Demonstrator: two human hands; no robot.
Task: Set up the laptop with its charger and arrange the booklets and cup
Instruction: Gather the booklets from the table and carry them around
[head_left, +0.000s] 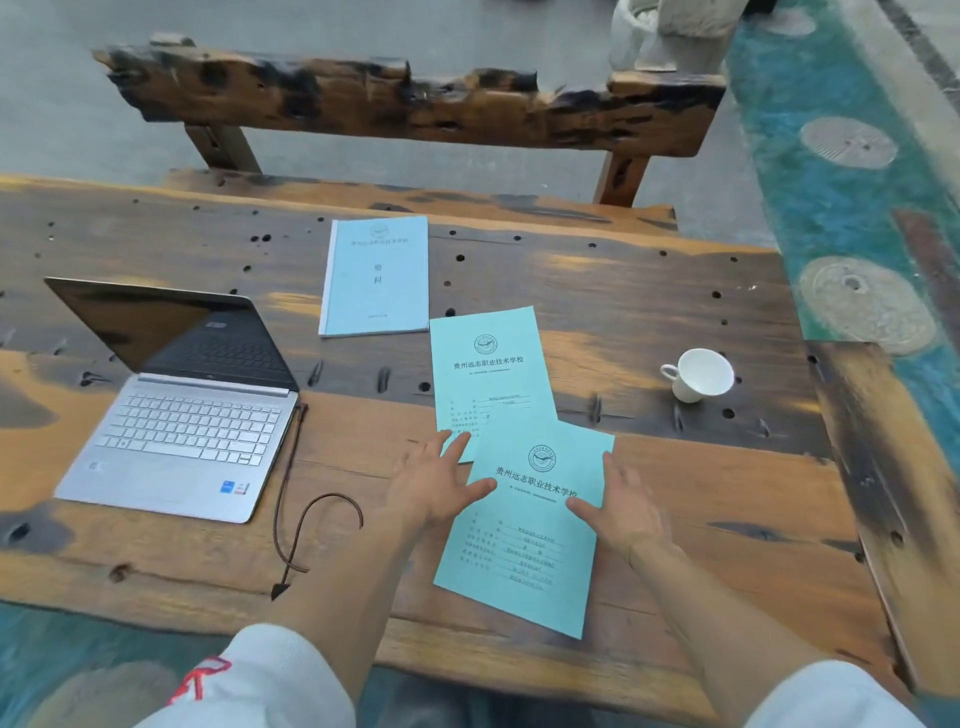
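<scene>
A rough, dark-stained wooden plank counter (649, 291), pitted with small holes, fills the view. Beyond it stands a charred-looking wooden bench (415, 104) on grey concrete floor (62, 114). A teal painted strip (841, 208) with round grey stone discs (865, 304) runs along the right.

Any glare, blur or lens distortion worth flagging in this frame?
Head view: wide-angle bending curves the rustic wooden table edges; the open silver laptop has a dark screen with a faint reflection; the nearest teal booklet has sharp print; the far pale-blue booklet is softer.
</scene>
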